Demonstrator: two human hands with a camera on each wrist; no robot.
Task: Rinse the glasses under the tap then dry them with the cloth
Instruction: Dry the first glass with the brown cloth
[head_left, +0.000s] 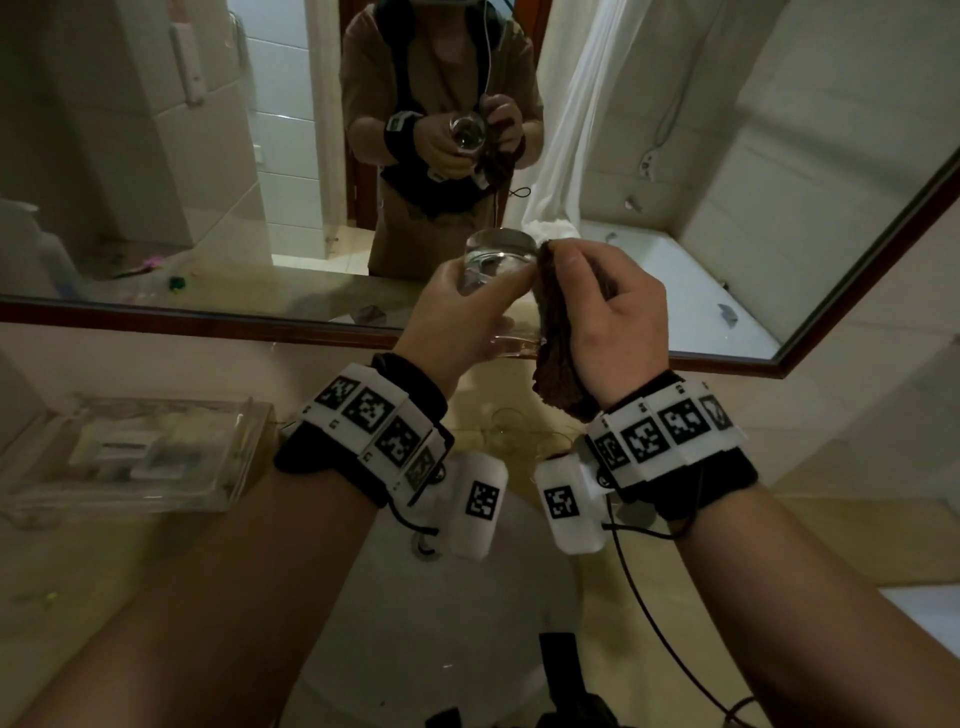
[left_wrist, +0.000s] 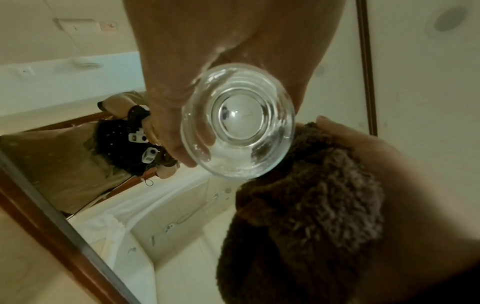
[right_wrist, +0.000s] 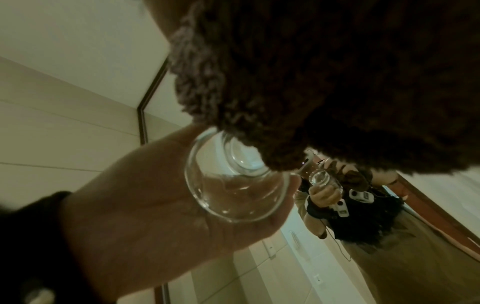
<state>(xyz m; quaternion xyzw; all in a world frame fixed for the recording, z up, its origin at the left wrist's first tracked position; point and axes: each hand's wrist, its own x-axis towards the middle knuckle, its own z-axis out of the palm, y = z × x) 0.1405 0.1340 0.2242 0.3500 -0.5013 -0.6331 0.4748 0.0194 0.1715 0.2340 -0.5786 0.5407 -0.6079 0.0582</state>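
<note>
My left hand (head_left: 457, 306) grips a clear drinking glass (head_left: 496, 260) raised in front of the mirror, fingers wrapped round its side. In the left wrist view the glass (left_wrist: 239, 123) shows its thick round base, wet with drops. My right hand (head_left: 608, 312) holds a dark brown fuzzy cloth (head_left: 558, 343) and presses its upper edge against the right side of the glass. The cloth (left_wrist: 306, 216) hangs down from that hand. In the right wrist view the cloth (right_wrist: 324, 82) covers the top, touching the glass (right_wrist: 236, 181) held in the left palm (right_wrist: 145, 205).
A white round sink basin (head_left: 441, 623) lies below my wrists, set in a beige counter (head_left: 727, 530). A clear plastic tray (head_left: 130, 457) with small items sits at the left. A wood-framed mirror (head_left: 857, 260) covers the wall ahead.
</note>
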